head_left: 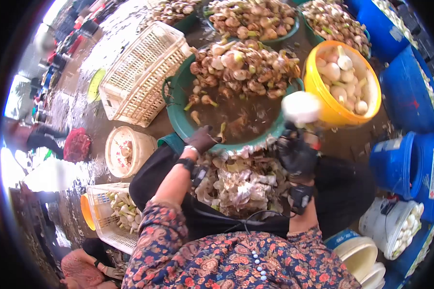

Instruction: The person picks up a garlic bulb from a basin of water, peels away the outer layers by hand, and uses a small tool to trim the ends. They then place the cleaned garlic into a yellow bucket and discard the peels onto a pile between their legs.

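Note:
My left hand [202, 141], in a dark glove, reaches over the near rim of a green tub [176, 118]. Its fingers are apart, beside a small garlic bulb with a stem [222, 130]. Brown, unpeeled garlic bulbs [246, 67] are heaped at the tub's far side, above murky water. Between the tub and the yellow bucket [342, 120], my black-gloved right hand [296, 151] is curled. A white garlic bulb [301, 107], blurred by motion, is at its fingertips. Something small and red shows beside this hand, too blurred to name. Peeled skins [246, 185] pile up in my lap.
The yellow bucket contains pale garlic bulbs. White plastic crates [144, 72] and a white bucket [125, 151] stand left. Blue bins [410, 91] and a blue bucket [395, 166] line the right. More garlic tubs [253, 21] are ahead. Another person's hand [112, 272] is lower left.

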Available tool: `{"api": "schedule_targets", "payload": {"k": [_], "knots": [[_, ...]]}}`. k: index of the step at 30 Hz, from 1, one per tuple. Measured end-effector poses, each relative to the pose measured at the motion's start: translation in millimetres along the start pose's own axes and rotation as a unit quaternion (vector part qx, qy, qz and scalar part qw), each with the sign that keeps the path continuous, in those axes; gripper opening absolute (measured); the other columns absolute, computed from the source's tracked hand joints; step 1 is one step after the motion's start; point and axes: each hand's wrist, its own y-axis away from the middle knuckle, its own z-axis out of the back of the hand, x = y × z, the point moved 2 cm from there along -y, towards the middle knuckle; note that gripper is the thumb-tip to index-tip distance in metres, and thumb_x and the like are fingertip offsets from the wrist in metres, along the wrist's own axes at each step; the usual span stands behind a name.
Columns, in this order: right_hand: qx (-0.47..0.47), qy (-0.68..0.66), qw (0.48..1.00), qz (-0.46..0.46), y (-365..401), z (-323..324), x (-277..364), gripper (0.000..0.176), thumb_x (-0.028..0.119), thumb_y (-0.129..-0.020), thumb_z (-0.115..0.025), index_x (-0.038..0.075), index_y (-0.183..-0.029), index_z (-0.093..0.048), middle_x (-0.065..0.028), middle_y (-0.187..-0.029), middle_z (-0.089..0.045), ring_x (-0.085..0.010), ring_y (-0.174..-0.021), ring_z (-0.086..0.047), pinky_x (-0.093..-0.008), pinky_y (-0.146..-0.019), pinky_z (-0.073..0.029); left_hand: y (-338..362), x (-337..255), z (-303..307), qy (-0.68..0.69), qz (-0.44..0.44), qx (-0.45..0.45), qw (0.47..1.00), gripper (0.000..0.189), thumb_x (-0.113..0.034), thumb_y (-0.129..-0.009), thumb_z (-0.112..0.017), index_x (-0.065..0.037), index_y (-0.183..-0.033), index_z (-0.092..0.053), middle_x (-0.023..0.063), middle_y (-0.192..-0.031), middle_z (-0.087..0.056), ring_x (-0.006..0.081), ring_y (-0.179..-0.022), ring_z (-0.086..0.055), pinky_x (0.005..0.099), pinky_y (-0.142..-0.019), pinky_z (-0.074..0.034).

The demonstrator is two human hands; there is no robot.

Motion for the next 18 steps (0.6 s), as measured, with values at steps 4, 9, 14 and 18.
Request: {"api": "schedule_targets", "payload": {"k": [4,9,14,18], "knots": [[-0.088,0.1,0.991,-0.022,-18,37,8,0.054,0.049,-0.091,-0.044,0.008,-0.126,-0.045,-0.0066,-0.098,-0.061,-0.0142,-0.075,-0.055,-0.0288,-0.065,-0.049,-42,9,-44,-0.058,0.016,0.19,0.98,0.041,-0.032,-0.064,-0.07,-0.004,-0.093,-0.068,0.0199,-0.106,-0.062,0.0307,-0.096,-0.06,0.0394,-0.083,-0.047],[-0.318,0.515,0.788,-0.112,-6,71,-40,0.042,0.049,-0.091,-0.046,0.012,-0.098,-0.062,0.0064,-0.069,-0.051,-0.0036,-0.059,-0.046,-0.02,-0.05,-0.035,-41,-3,-97,0.169,-0.029,0.074,0.982,0.036,-0.028,-0.058,-0.069,-0.006,-0.086,-0.068,0.0194,-0.084,-0.065,0.0329,-0.072,-0.062,0.0393,-0.067,-0.049],[-0.141,0.736,0.651,0.125,-11,119,-61,0.03,0.034,-0.092,-0.052,0.005,-0.087,-0.062,0.003,-0.072,-0.055,-0.0061,-0.062,-0.045,-0.0234,-0.054,-0.038,24,-90,-9,0.258,-0.119,0.132,0.95,0.048,-0.032,-0.06,-0.073,-0.003,-0.096,-0.062,0.0148,-0.082,-0.064,0.0248,-0.076,-0.062,0.0358,-0.068,-0.048],[-0.176,0.654,0.736,0.013,-2,76,-68,0.029,0.025,-0.092,-0.054,0.005,-0.072,-0.059,0.0035,-0.071,-0.053,-0.006,-0.064,-0.043,-0.0255,-0.053,-0.037,47,-106,-7,0.168,-0.222,0.1,0.955,0.041,-0.034,-0.063,-0.071,-0.004,-0.09,-0.062,0.019,-0.088,-0.061,0.0387,-0.081,-0.057,0.0449,-0.072,-0.046]]}}
